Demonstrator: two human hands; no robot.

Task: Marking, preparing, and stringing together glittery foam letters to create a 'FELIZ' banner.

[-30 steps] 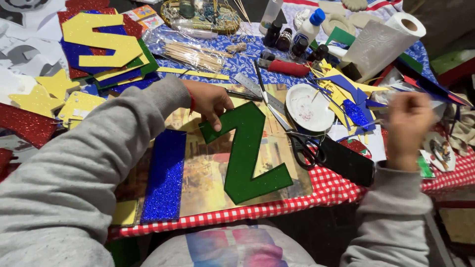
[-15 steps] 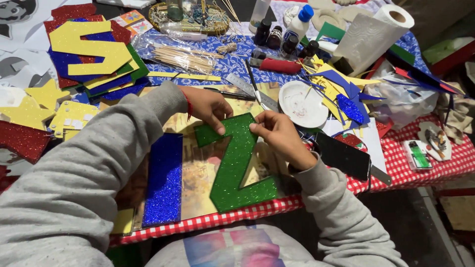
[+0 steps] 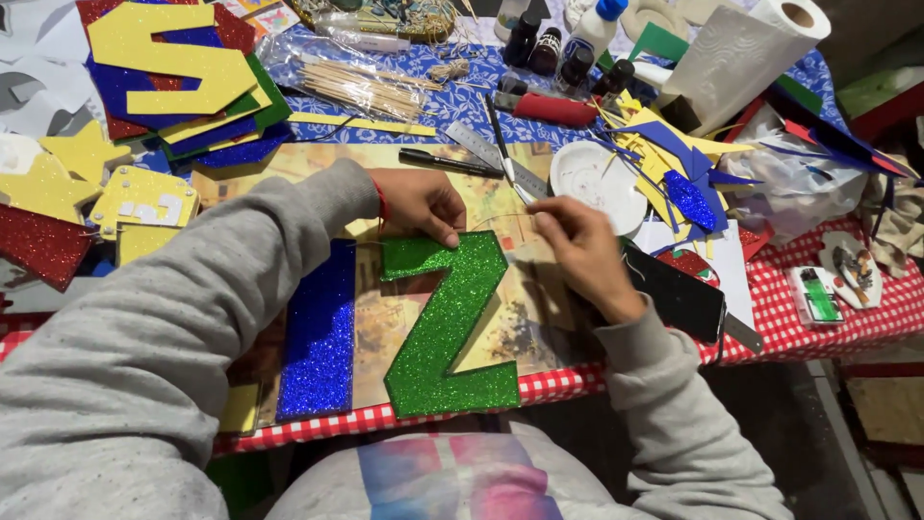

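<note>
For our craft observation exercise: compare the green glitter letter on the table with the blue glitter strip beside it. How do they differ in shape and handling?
The green glitter letter is a zigzag Z shape; the blue glitter strip is a plain straight bar. The left hand presses the green letter's top edge, and the right hand is at its upper right corner, while the blue strip lies untouched, partly under the left sleeve. Both are sparkly foam pieces lying flat at the table's near edge.

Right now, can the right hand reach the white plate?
Probably yes. The right hand sits just below the white plate, with only a thin ruler between them and nothing tall in the way. It seems to pinch something thin, so it isn't free.
</note>
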